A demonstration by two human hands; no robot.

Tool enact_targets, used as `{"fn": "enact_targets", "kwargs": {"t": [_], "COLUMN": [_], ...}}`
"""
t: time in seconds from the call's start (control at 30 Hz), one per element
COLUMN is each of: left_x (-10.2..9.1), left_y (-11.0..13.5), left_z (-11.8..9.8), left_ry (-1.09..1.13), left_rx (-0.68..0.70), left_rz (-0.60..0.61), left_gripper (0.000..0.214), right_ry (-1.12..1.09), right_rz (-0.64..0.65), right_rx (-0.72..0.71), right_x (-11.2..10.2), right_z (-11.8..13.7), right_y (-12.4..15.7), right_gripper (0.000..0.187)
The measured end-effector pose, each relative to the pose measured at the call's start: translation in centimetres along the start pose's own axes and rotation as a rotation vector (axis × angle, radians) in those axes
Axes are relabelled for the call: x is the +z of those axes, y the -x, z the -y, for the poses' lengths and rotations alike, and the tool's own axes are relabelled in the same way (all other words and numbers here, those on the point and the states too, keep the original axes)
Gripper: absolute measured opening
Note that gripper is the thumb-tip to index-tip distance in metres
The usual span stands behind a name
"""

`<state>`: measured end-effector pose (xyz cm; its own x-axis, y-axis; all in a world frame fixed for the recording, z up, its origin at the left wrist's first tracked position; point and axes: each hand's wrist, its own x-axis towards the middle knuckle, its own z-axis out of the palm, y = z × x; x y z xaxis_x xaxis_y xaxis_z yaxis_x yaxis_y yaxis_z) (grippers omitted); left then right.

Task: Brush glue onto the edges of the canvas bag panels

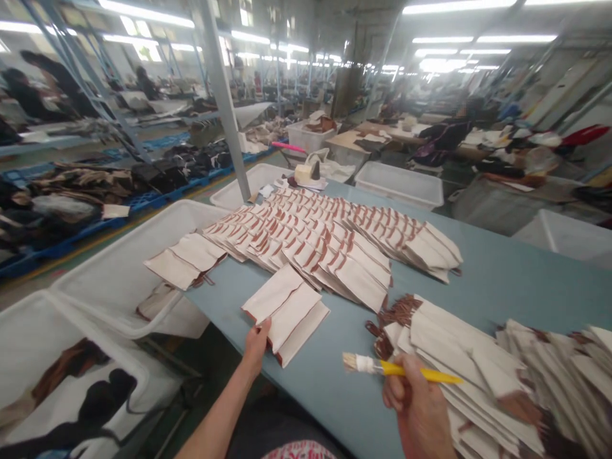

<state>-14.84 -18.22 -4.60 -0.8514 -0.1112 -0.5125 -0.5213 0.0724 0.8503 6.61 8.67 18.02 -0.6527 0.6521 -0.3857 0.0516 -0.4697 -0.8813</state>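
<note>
My left hand (pixel 257 344) pinches the near edge of a cream fabric piece (pixel 287 309) with brown edging, which lies folded in panels at the table's front edge. In my right hand (pixel 415 398) is a brush (pixel 421 371) with a yellow handle; its pale bristles point left, above the table. Just right of that hand lies a stack of cream pieces (pixel 454 331) with brown straps at its far-left end. Beyond my left hand, rows of overlapping cream pieces (pixel 306 236) with brown edges spread over the blue-green table (pixel 502 274).
Another cream piece (pixel 186 260) overhangs the table's left edge. White bins (pixel 119 268) stand to the left, and another white bin (pixel 399 185) is behind the table. More stacked pieces (pixel 554 376) lie at the right. A grey post (pixel 222 95) rises at the back left.
</note>
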Motion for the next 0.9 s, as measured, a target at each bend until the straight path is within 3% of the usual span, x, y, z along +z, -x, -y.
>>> {"fn": "enact_targets", "kwargs": {"t": [0.17,0.27,0.5,0.63,0.7,0.8,0.9], "left_x": [1.1,1.3,-0.5,-0.8,-0.5,-0.8,-3.7], "left_y": [2.2,2.4,-1.5,-3.7,-4.4,-4.7,-4.4], "left_z": [1.2,0.7,-4.1,-5.7,-5.8,-5.6,-5.6], "left_ry": [-0.145,-0.174,-0.033,0.027,0.036,0.022,-0.044], "left_rx": [0.023,0.04,0.065,0.039,0.024,0.006,0.004], "left_rz": [0.083,0.069,-0.08,-0.115,-0.112,-0.076,-0.033], "left_gripper": [0.044,0.045,0.046,0.046,0.046,0.045,0.044], "right_ry": [-0.012,-0.036,-0.037,-0.056,-0.07,-0.107,-0.132], "right_rz": [-0.013,-0.069,-0.15,-0.264,-0.29,-0.337,-0.344], "right_rx": [-0.003,-0.009,0.054,-0.011,-0.048,-0.044,-0.005], "right_x": [0.0,-0.7,-6.1,-7.8,-7.4,-5.2,-1.8], "right_z": [0.1,0.4,0.4,0.4,0.5,0.8,0.6], "right_y": [0.5,1.2,1.5,1.5,1.7,1.9,2.3], "right_gripper": [0.065,0.066,0.06,0.054,0.049,0.055,0.063]}}
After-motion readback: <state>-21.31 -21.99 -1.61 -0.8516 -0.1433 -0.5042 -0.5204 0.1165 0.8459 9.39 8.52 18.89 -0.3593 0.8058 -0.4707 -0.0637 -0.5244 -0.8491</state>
